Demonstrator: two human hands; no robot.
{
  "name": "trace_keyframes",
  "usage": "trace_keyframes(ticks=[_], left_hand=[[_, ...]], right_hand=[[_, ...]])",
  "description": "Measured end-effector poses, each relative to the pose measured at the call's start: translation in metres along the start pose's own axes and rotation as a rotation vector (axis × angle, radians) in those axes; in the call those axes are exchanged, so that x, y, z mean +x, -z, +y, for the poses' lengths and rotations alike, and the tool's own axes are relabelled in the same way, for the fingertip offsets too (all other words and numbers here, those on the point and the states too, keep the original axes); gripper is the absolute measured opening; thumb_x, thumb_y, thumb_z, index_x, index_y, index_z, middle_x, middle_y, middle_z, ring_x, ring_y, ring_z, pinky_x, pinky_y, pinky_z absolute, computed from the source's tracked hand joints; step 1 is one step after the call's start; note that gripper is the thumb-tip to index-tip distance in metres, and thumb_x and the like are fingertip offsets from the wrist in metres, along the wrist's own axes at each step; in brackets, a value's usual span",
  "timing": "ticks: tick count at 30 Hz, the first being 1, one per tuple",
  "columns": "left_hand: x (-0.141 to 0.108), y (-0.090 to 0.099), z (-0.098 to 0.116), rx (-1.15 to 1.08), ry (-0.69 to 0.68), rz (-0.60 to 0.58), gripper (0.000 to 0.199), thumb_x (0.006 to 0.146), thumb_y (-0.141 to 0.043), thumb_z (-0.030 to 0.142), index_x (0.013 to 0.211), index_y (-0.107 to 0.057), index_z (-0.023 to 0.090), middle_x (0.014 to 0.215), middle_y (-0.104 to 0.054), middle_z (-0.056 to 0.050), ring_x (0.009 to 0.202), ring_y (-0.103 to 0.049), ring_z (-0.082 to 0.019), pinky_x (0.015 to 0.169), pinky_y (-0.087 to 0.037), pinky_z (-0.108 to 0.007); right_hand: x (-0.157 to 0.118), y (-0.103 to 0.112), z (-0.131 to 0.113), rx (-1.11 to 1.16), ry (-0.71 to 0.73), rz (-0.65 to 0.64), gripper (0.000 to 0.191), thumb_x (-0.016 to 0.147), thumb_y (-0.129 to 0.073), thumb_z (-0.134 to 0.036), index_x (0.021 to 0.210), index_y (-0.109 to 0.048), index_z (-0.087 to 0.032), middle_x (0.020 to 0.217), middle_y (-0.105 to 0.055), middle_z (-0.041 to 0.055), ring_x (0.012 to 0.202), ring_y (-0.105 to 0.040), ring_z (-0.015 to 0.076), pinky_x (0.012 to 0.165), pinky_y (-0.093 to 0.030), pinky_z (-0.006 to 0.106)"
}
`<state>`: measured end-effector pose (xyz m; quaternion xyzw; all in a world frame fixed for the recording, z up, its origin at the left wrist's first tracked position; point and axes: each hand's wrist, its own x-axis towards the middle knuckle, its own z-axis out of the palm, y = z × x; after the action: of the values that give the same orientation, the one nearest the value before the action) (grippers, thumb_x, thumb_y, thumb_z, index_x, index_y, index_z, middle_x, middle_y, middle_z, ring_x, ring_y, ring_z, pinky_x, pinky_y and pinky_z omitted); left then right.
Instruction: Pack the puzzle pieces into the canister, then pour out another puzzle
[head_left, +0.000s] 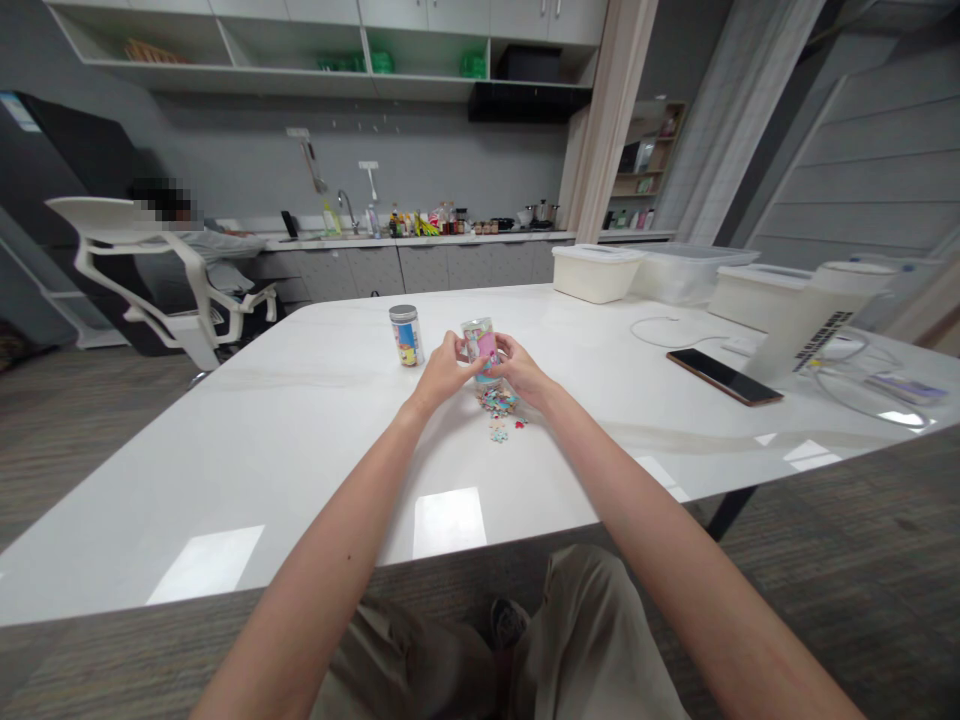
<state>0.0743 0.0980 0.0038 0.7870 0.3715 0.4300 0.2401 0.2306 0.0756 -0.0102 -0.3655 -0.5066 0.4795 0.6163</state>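
Both of my hands grip one clear jar [480, 337] with a pink, printed label, held over the white table. My left hand [444, 372] wraps its left side, and my right hand [521, 370] holds the right side. The thumbs meet near the front of the label. Just below the jar lies a small heap of jigsaw puzzle pieces [498, 402], with a few loose ones nearer to me, a red one among them. A second jar [406, 337] with a silver lid and a blue and yellow label stands upright to the left of my left hand.
On the right of the table [300, 420] lie a phone [724, 376], a large white bottle [821, 320], cables and several lidded plastic boxes [596, 272]. A person sits beyond the left edge in a white chair [199, 290]. A kitchen counter [360, 241] runs along the back wall.
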Motion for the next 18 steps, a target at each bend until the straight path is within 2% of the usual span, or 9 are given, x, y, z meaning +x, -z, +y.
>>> trace_keyframes(ticks=[11, 18], left_hand=[[0.0002, 0.0009, 0.0032, -0.011, -0.071, 0.031, 0.042, 0.075, -0.068, 0.038, 0.08, -0.029, 0.023, 0.105, -0.063, -0.006, 0.088, -0.068, -0.018, 0.063, -0.046, -0.024], [0.0007, 0.0009, 0.0038, -0.012, -0.096, 0.057, 0.043, 0.074, -0.07, 0.039, 0.081, -0.03, 0.023, 0.108, -0.063, -0.006, 0.088, -0.068, -0.018, 0.061, -0.046, -0.023]], right_hand=[[-0.0009, -0.0005, -0.0033, 0.044, 0.05, -0.001, 0.065, 0.041, -0.072, -0.007, 0.101, -0.053, -0.025, 0.12, -0.057, 0.0023, 0.11, -0.054, 0.0229, 0.092, -0.049, 0.036], [-0.0004, -0.0003, -0.0044, 0.058, 0.08, -0.004, 0.065, 0.042, -0.072, -0.006, 0.101, -0.053, -0.026, 0.118, -0.058, 0.0009, 0.112, -0.054, 0.0226, 0.097, -0.046, 0.036]])
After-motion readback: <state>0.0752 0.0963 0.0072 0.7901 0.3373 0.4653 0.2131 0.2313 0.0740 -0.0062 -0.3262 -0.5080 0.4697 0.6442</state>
